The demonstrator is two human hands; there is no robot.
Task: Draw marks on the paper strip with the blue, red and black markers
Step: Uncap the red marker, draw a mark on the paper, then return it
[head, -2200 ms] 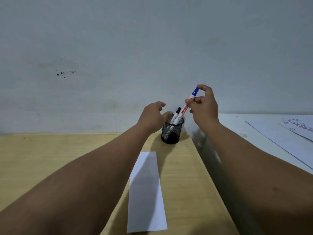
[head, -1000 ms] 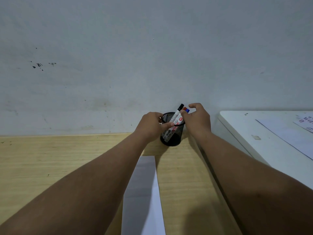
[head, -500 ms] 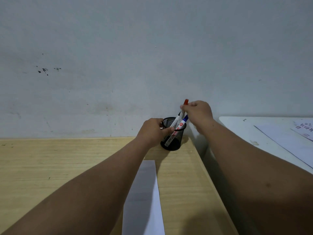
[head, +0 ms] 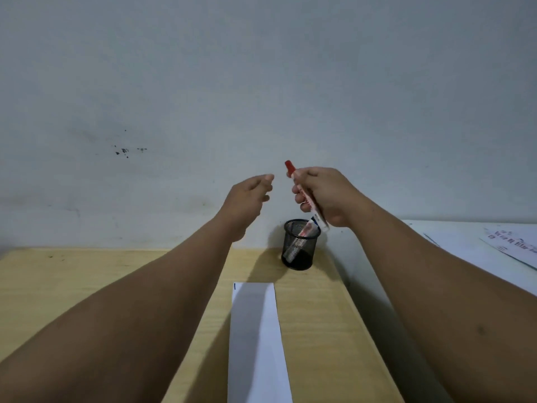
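My right hand (head: 325, 196) grips the red marker (head: 290, 169), lifted above the black mesh pen cup (head: 300, 245), with the red cap pointing up and left. My left hand (head: 250, 196) hovers just left of the cap, holding nothing, its fingers curled and slightly apart. Another marker (head: 302, 237) leans inside the cup, with a bit of blue showing at its top. The white paper strip (head: 255, 338) lies lengthwise on the wooden desk (head: 116, 280) in front of the cup. A short dark mark (head: 234, 286) sits at the strip's far left corner.
A white table (head: 453, 257) adjoins the desk on the right, with printed sheets (head: 511, 245) lying on it. A pale wall with small dark specks (head: 125, 151) rises straight behind the desk.
The blue marker went back into the cup, and my right hand drew the red marker out and raised it. My left hand let go of the cup and rose beside the cap.
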